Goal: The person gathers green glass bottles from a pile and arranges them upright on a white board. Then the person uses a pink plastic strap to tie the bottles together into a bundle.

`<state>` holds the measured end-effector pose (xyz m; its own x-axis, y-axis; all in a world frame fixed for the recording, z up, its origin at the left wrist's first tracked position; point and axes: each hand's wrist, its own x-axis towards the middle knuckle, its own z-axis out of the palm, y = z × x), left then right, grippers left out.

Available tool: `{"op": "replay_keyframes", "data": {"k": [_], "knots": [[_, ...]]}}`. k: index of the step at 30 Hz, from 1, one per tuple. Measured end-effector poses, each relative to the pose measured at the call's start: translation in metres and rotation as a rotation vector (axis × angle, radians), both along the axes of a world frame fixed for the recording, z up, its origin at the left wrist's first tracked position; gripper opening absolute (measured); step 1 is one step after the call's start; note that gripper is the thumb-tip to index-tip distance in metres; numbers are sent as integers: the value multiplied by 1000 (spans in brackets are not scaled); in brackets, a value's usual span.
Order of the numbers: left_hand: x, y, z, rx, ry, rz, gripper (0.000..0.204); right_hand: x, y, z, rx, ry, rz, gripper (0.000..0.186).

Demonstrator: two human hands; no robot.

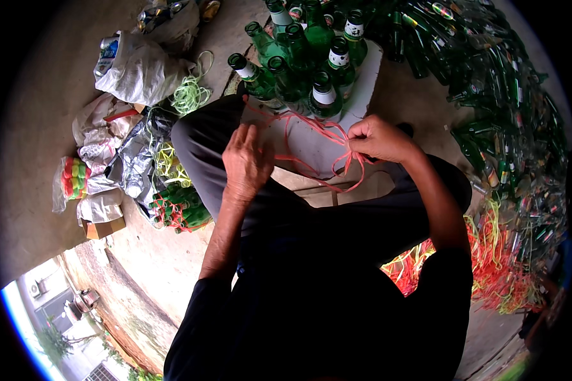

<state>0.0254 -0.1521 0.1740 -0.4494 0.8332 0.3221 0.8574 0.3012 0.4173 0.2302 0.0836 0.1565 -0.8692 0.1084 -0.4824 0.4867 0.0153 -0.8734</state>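
A loose, looped length of red plastic string (pixel 324 130) stretches between my two hands, low over a pale board. My right hand (pixel 382 141) pinches a bunched part of it between thumb and fingers, with loops hanging below. My left hand (pixel 246 159) is closed, fingers curled, and a strand runs out from beside it toward the right hand. Just beyond the hands, several green glass bottles (pixel 299 47) stand upright in a close group on the pale board (pixel 364 86). Some have white neck labels. Their tops are uncapped.
A big heap of green bottles (pixel 489 82) lies along the right, with a pile of red and yellow string (pixel 496 267) below it. On the left are white plastic bags (pixel 143 70), light green string (pixel 190 95) and a tied bottle bundle (pixel 181 206). My bent legs flank the board.
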Motion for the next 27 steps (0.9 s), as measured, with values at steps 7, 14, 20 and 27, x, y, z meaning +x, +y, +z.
{"op": "replay_keyframes", "data": {"k": [7,14,20,27], "knots": [[57,21,1,142,-60,-331,40,-2,-1,7,-52,15,11,19],[67,33,-16,168,-145,-353,34,1,-2,7,-136,86,-31,18],[78,37,-22,112,-441,-299,28,0,-1,8,-143,105,-13,18],[71,38,-44,168,-368,-363,17,-1,-3,-1,-87,88,23,18]]}}
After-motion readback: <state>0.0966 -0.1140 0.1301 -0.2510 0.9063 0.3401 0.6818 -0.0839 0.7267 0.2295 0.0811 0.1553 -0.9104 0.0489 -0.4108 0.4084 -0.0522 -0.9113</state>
